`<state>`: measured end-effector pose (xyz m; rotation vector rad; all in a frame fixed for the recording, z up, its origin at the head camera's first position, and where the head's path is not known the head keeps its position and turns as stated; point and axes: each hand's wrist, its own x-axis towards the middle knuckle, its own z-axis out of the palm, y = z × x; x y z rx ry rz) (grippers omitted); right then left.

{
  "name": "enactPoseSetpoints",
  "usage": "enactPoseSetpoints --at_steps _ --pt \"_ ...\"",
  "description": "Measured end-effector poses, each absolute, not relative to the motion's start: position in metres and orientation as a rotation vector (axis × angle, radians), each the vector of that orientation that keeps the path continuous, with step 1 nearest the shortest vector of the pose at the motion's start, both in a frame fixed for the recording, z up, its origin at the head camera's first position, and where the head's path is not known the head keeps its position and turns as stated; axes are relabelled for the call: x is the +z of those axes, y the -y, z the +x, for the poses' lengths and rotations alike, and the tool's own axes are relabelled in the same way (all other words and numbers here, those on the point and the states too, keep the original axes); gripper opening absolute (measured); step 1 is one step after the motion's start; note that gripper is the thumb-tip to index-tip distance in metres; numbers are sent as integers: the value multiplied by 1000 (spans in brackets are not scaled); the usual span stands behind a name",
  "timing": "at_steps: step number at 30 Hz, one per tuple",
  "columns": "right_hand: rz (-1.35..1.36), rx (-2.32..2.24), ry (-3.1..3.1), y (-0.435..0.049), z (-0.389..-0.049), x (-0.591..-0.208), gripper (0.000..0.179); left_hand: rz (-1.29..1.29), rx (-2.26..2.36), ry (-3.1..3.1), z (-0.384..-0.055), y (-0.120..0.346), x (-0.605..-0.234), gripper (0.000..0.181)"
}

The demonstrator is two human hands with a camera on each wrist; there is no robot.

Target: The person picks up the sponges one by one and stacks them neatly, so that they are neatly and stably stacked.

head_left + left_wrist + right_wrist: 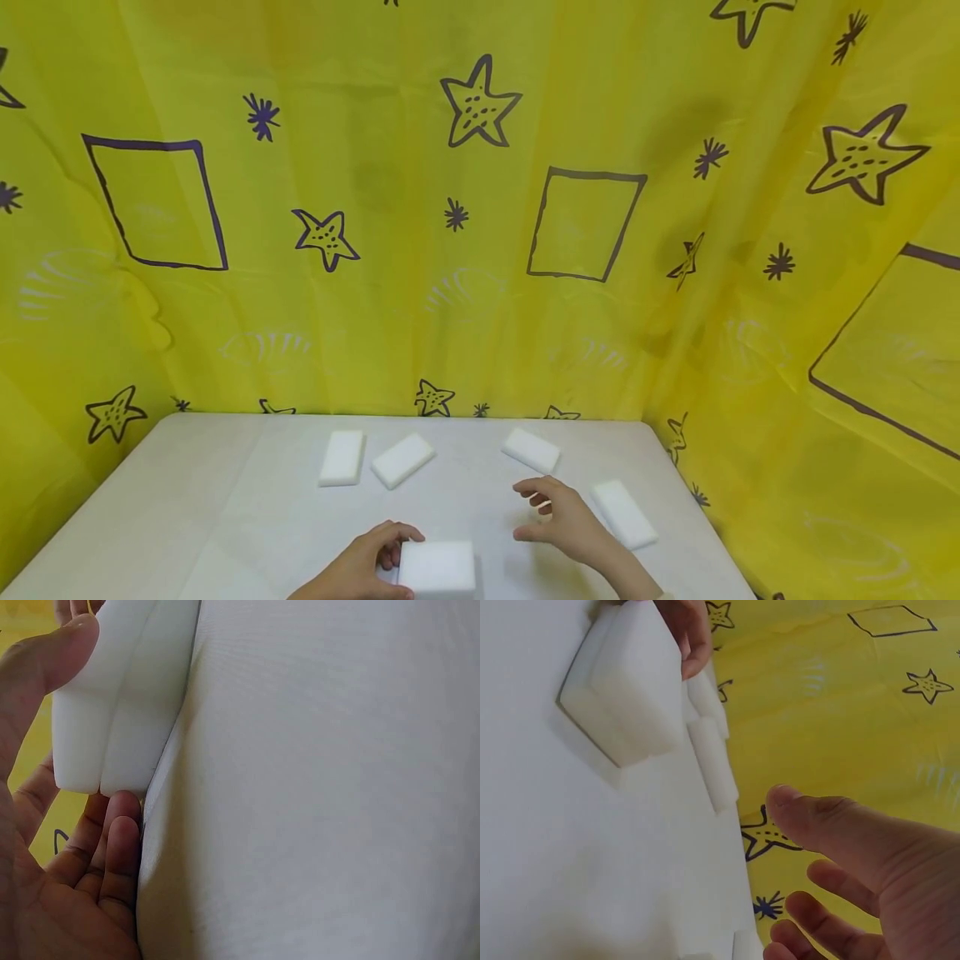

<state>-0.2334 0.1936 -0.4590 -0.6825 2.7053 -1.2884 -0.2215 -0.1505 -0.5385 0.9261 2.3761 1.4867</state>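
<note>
Two white sponge blocks (pixel 437 568) lie one on top of the other at the table's near middle. A seam between the two shows in the left wrist view, where the upper sponge (pixel 84 727) sits flush over the lower sponge (pixel 146 712). My left hand (pixel 369 565) grips the stack from its left end, thumb on the near side and fingers at the far side. To the right of the stack, my right hand (pixel 558 521) is held above the table, fingers loosely bent and apart, holding nothing.
On the white table (pixel 262 517), one sponge (pixel 342 458) and a tilted sponge (pixel 402 460) lie at the back left. Another sponge (pixel 531 451) is at the back right, and one more sponge (pixel 624 514) lies beside my right wrist. A yellow patterned curtain (pixel 390 317) hangs behind and at the sides.
</note>
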Motion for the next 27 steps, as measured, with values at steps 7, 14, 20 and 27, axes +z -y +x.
enactPoseSetpoints --at_steps 7,14,20,27 --pt "-570 -1285 -2764 -214 -234 -458 55 924 1477 -2372 -224 151 -541 53" --pt "-465 -1253 -2828 -231 -237 -460 57 959 1483 -2346 -224 153 -541 52" --pt "-410 -1238 -2858 -242 -237 -465 58 916 1508 -2294 -225 154 -542 50" --pt "-267 -1225 -2905 -249 -238 -471 59 893 1514 -2281 -225 154 -543 50"
